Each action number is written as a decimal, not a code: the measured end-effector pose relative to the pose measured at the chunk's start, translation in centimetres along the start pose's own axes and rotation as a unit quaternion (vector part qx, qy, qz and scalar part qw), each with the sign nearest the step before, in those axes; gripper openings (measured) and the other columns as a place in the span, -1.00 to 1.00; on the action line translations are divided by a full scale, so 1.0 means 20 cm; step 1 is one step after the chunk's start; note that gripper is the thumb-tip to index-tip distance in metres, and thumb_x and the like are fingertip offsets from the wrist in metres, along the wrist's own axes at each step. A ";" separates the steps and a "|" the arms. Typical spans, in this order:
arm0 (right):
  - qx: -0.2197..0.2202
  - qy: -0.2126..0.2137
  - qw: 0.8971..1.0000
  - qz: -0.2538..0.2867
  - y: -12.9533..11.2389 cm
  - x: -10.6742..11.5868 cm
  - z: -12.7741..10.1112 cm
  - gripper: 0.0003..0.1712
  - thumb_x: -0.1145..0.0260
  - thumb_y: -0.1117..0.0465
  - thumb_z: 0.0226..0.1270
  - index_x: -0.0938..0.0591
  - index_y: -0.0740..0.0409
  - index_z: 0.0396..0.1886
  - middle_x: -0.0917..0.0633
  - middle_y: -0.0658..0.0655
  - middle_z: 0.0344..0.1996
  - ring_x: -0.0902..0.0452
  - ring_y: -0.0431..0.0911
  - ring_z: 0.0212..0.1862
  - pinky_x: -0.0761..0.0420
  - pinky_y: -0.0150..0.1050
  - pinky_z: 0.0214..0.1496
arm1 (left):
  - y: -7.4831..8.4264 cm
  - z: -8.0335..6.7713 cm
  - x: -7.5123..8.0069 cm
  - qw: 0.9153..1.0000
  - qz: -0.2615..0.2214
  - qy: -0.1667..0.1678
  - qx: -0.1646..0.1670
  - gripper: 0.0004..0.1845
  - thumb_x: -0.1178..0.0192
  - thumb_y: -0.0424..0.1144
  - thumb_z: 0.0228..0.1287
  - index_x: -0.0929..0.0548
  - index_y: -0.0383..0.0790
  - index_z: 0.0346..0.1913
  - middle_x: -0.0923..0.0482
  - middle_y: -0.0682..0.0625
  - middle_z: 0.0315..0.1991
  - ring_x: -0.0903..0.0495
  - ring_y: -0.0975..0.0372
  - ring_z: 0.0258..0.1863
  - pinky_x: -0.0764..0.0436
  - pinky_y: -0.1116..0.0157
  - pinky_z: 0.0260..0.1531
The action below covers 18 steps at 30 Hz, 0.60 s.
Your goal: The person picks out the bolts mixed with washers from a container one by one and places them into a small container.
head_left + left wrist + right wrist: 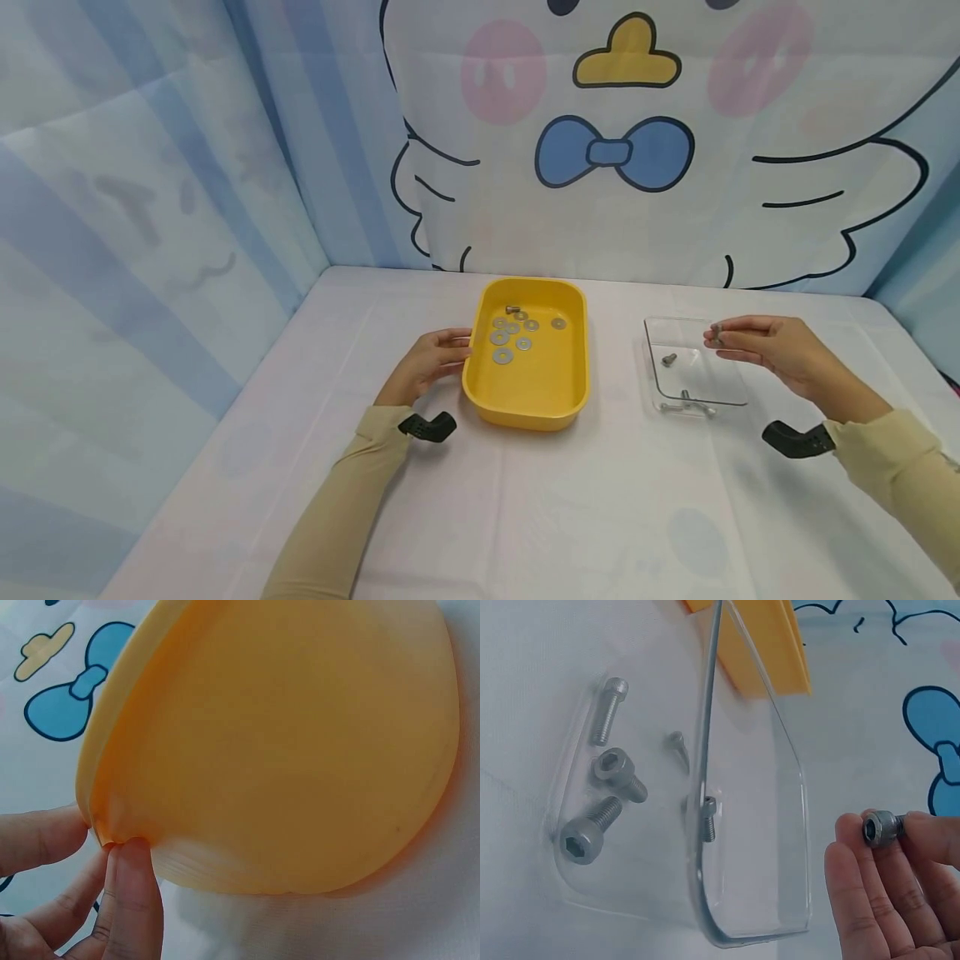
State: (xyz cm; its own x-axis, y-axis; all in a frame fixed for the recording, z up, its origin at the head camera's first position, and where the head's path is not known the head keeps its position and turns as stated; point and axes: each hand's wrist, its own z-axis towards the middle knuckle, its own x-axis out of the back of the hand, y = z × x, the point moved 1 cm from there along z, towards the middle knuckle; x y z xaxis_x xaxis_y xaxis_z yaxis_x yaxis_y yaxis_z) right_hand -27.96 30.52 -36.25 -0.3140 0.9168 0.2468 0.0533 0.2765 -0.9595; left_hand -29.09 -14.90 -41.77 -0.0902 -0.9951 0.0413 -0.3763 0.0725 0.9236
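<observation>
A yellow tray (pixel 525 392) holds several flat washers (pixel 502 357) and a small screw (pixel 512 309) near its far end. My left hand (pixel 433 360) grips the tray's left rim, fingers and thumb meeting at the edge in the left wrist view. Over the right side of a clear plastic box (pixel 705 375), my right hand (pixel 787 354) pinches a socket head screw (pixel 881 829) between thumb and fingers. Its hex recess faces the right wrist camera. Several more socket head screws (pixel 615 766) lie loose inside the box.
A pale cloth covers the table (pixel 600 500). Behind it hangs a curtain (pixel 615 233) with a cartoon figure and blue bow tie, and another striped curtain (pixel 150 208) is at the left. The tray and box stand apart, with table cloth between them.
</observation>
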 end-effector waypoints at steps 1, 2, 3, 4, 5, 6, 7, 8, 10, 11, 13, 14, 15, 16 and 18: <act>0.001 -0.001 1.000 0.005 0.00 0.00 0.00 -0.77 -0.19 0.33 0.33 -0.69 -0.08 -0.23 -0.74 -0.22 -0.30 -0.67 -0.36 -0.21 -0.64 -0.55 -0.15 | 0.00 0.00 0.00 1.000 0.000 0.001 0.002 -0.54 -0.17 -0.36 0.28 -0.45 -0.15 0.25 -0.47 -0.12 0.21 -0.51 0.08 0.14 -0.53 0.18 0.19; 0.001 -0.001 1.000 -0.001 0.01 0.00 0.00 -0.78 -0.19 0.32 0.33 -0.68 -0.08 -0.23 -0.73 -0.23 -0.30 -0.66 -0.37 -0.21 -0.64 -0.56 -0.16 | 0.00 0.00 0.00 1.000 0.000 0.001 0.003 -0.54 -0.16 -0.36 0.28 -0.45 -0.15 0.25 -0.47 -0.12 0.21 -0.51 0.08 0.14 -0.53 0.18 0.19; -0.001 -0.001 1.000 -0.004 0.01 0.00 0.00 -0.78 -0.19 0.32 0.33 -0.68 -0.09 -0.23 -0.73 -0.24 -0.30 -0.66 -0.37 -0.21 -0.64 -0.55 -0.16 | 0.00 0.00 0.00 1.000 0.001 0.000 0.003 -0.54 -0.16 -0.36 0.28 -0.45 -0.15 0.25 -0.47 -0.12 0.21 -0.51 0.08 0.14 -0.53 0.18 0.19; -0.003 0.001 1.000 -0.006 0.02 0.00 0.00 -0.78 -0.19 0.32 0.33 -0.68 -0.09 -0.23 -0.73 -0.24 -0.30 -0.66 -0.38 -0.21 -0.64 -0.54 -0.15 | 0.00 0.00 0.00 1.000 0.002 -0.001 0.002 -0.54 -0.16 -0.36 0.28 -0.44 -0.15 0.25 -0.46 -0.12 0.21 -0.51 0.08 0.14 -0.53 0.18 0.19; -0.006 0.002 1.000 -0.010 0.02 0.00 0.00 -0.79 -0.20 0.30 0.33 -0.68 -0.10 -0.23 -0.73 -0.25 -0.31 -0.66 -0.38 -0.21 -0.64 -0.54 -0.15 | 0.00 0.00 0.00 1.000 0.002 -0.003 -0.001 -0.53 -0.16 -0.36 0.28 -0.44 -0.16 0.26 -0.46 -0.12 0.22 -0.51 0.07 0.14 -0.53 0.18 0.20; -0.010 0.004 1.000 -0.017 0.03 0.00 0.00 -0.80 -0.21 0.28 0.33 -0.67 -0.13 -0.24 -0.72 -0.27 -0.31 -0.65 -0.39 -0.22 -0.64 -0.54 -0.15 | 0.00 0.00 0.00 1.000 0.003 -0.005 -0.003 -0.53 -0.15 -0.36 0.29 -0.43 -0.16 0.26 -0.45 -0.13 0.22 -0.51 0.07 0.14 -0.53 0.17 0.20; -0.012 0.005 1.000 -0.022 0.03 0.00 0.00 -0.80 -0.21 0.27 0.33 -0.67 -0.14 -0.25 -0.72 -0.28 -0.31 -0.65 -0.40 -0.22 -0.64 -0.54 -0.15 | 0.00 -0.01 0.01 1.000 0.004 -0.007 -0.007 -0.53 -0.15 -0.37 0.29 -0.43 -0.17 0.26 -0.45 -0.14 0.22 -0.51 0.07 0.14 -0.53 0.17 0.20; -0.015 0.007 0.999 -0.031 0.03 0.00 0.00 -0.81 -0.22 0.25 0.32 -0.66 -0.18 -0.25 -0.71 -0.30 -0.31 -0.64 -0.42 -0.23 -0.64 -0.55 -0.16 | 0.00 -0.01 0.01 1.000 0.004 -0.010 -0.010 -0.53 -0.14 -0.37 0.29 -0.42 -0.18 0.27 -0.44 -0.14 0.23 -0.50 0.06 0.14 -0.52 0.17 0.20; -0.014 0.007 0.999 -0.030 0.04 0.00 0.00 -0.81 -0.22 0.25 0.32 -0.67 -0.17 -0.25 -0.71 -0.30 -0.31 -0.64 -0.42 -0.23 -0.65 -0.54 -0.16 | 0.00 -0.01 0.01 1.000 0.007 -0.014 -0.015 -0.52 -0.13 -0.37 0.30 -0.41 -0.19 0.28 -0.43 -0.16 0.23 -0.50 0.06 0.14 -0.52 0.16 0.21; -0.013 0.007 0.999 -0.031 0.04 0.00 0.00 -0.81 -0.22 0.26 0.32 -0.67 -0.17 -0.26 -0.71 -0.30 -0.32 -0.64 -0.41 -0.23 -0.64 -0.54 -0.16 | 0.00 -0.01 0.01 1.000 0.007 -0.016 -0.018 -0.52 -0.13 -0.37 0.30 -0.40 -0.19 0.29 -0.43 -0.16 0.24 -0.50 0.05 0.14 -0.52 0.16 0.21; -0.007 0.006 1.000 -0.030 0.04 0.00 0.00 -0.80 -0.22 0.28 0.32 -0.67 -0.15 -0.26 -0.72 -0.29 -0.32 -0.65 -0.41 -0.22 -0.64 -0.55 -0.17 | 0.00 -0.02 0.01 1.000 0.006 -0.019 -0.019 -0.51 -0.13 -0.37 0.30 -0.40 -0.19 0.29 -0.42 -0.16 0.24 -0.50 0.05 0.15 -0.52 0.16 0.21; -0.006 0.006 1.000 -0.030 0.04 0.00 0.00 -0.79 -0.22 0.28 0.32 -0.68 -0.15 -0.26 -0.72 -0.29 -0.32 -0.65 -0.41 -0.23 -0.64 -0.56 -0.17 | 0.00 -0.02 0.01 1.000 0.005 -0.020 -0.019 -0.51 -0.13 -0.37 0.30 -0.40 -0.19 0.29 -0.42 -0.16 0.25 -0.50 0.05 0.15 -0.52 0.16 0.21; -0.005 0.005 1.000 -0.030 0.05 0.01 0.01 -0.80 -0.22 0.29 0.32 -0.68 -0.13 -0.25 -0.72 -0.29 -0.32 -0.65 -0.40 -0.22 -0.64 -0.55 -0.17 | 0.00 -0.02 0.01 1.000 0.005 -0.020 -0.019 -0.51 -0.13 -0.37 0.30 -0.40 -0.19 0.29 -0.42 -0.16 0.25 -0.50 0.05 0.15 -0.52 0.16 0.21; -0.005 0.006 0.999 -0.033 0.05 0.01 0.01 -0.81 -0.22 0.28 0.32 -0.68 -0.13 -0.25 -0.71 -0.30 -0.32 -0.65 -0.40 -0.22 -0.63 -0.56 -0.17 | 0.00 -0.02 0.01 1.000 0.005 -0.021 -0.019 -0.51 -0.13 -0.37 0.30 -0.40 -0.19 0.29 -0.42 -0.16 0.25 -0.50 0.05 0.15 -0.52 0.16 0.21; -0.006 0.007 0.999 -0.044 0.05 0.01 0.01 -0.83 -0.23 0.25 0.32 -0.67 -0.13 -0.24 -0.70 -0.32 -0.32 -0.64 -0.42 -0.22 -0.63 -0.57 -0.17 | 0.00 -0.02 0.01 1.000 0.005 -0.022 -0.018 -0.51 -0.13 -0.37 0.30 -0.40 -0.19 0.29 -0.42 -0.16 0.25 -0.50 0.05 0.15 -0.52 0.16 0.21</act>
State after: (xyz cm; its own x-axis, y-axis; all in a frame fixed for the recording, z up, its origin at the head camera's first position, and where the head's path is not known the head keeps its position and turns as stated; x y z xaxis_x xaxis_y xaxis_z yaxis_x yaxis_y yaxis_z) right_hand -28.16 30.87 -37.28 -0.3053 0.8922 0.3327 0.0377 0.3605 -0.9320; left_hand -28.82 -15.12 -41.54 -0.1337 -0.9904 0.0348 -0.3414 0.0790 0.9366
